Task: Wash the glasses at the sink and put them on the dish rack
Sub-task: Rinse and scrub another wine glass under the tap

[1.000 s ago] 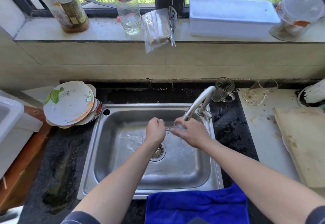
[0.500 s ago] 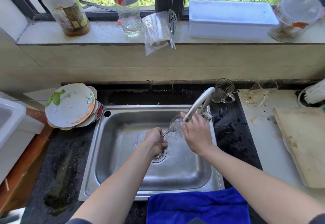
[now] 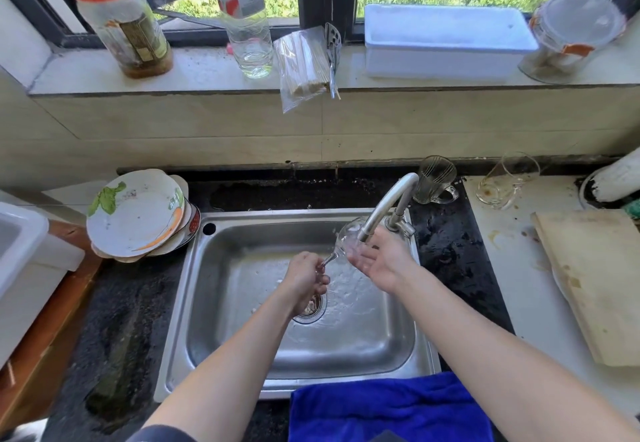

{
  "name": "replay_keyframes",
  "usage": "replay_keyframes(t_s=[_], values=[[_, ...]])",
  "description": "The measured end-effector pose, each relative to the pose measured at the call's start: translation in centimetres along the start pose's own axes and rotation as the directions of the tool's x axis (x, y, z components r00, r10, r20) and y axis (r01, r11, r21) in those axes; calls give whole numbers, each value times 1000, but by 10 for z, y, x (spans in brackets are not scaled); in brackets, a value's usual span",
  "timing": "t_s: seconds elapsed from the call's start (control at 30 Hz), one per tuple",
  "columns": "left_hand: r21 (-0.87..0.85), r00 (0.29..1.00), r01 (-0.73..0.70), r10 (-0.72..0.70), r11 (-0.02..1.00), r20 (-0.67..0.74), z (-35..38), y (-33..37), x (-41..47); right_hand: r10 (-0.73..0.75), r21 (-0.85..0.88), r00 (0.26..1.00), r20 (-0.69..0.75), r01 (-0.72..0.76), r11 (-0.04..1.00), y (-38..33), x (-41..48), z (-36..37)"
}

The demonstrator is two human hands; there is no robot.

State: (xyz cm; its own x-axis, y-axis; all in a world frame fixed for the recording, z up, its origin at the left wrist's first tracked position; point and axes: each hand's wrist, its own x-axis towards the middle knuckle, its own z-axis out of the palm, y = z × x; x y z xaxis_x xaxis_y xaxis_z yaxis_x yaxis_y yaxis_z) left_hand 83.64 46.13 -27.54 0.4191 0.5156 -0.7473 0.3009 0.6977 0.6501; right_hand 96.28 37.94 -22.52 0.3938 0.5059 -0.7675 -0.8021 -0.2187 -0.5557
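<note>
While you held the wine glass tilted under the faucet above the sink, your left hand gripped its stem and your right hand lay open just beside the bowl. The glass was probably light, thin and slippery when wet, so the stem was the safer hold, with the bowl supported gently.

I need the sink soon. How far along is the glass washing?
Done: no washed glass shows on any rack. In hand: the left hand grips a stemmed glass by its stem under the faucet, the right hand open beside its bowl. Left, apparently: a ribbed glass and a stained glass on the counter behind the sink.
</note>
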Motion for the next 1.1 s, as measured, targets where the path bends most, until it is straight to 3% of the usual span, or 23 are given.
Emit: replay_keyframes(t_s=[0.07,0.17,0.23,0.37,0.5,0.6,0.67,0.77,0.9,1.0,1.1], values=[[146,991,-134,135,980,0,0,-1,1,90,103,996,26,-92,990,-5,-4,-4],[258,965,-252,261,933,-4,-5,-3,4,111,48,992,67,-114,992,-5,-7,-6],[229,965,-253,262,940,-11,-8,-3,6,131,-67,985,115,-124,990,-6,-10,-5],[109,982,-189,190,976,5,-7,-2,9,12,-338,998,69,12,941,-13,-7,-6],[-49,992,-123,122,991,-27,-11,8,10,131,-457,976,171,-39,888,-3,-5,-12],[-5,994,-107,107,994,12,-11,15,7,-130,-558,976,174,207,803,6,1,-11],[88,991,-133,134,987,-5,-9,19,6,-191,-608,954,230,294,737,10,0,-9],[188,962,-251,267,949,-63,-9,21,6,-78,-580,951,298,246,776,5,-13,-10],[228,904,-382,413,896,-107,-1,23,1,-11,-355,969,248,102,929,-12,-16,-25],[116,889,-412,427,904,-168,8,34,1,14,-359,982,189,56,932,-12,-15,-31],[151,868,-456,476,877,-144,11,45,-3,71,-363,986,149,-12,932,-10,-11,-26]])
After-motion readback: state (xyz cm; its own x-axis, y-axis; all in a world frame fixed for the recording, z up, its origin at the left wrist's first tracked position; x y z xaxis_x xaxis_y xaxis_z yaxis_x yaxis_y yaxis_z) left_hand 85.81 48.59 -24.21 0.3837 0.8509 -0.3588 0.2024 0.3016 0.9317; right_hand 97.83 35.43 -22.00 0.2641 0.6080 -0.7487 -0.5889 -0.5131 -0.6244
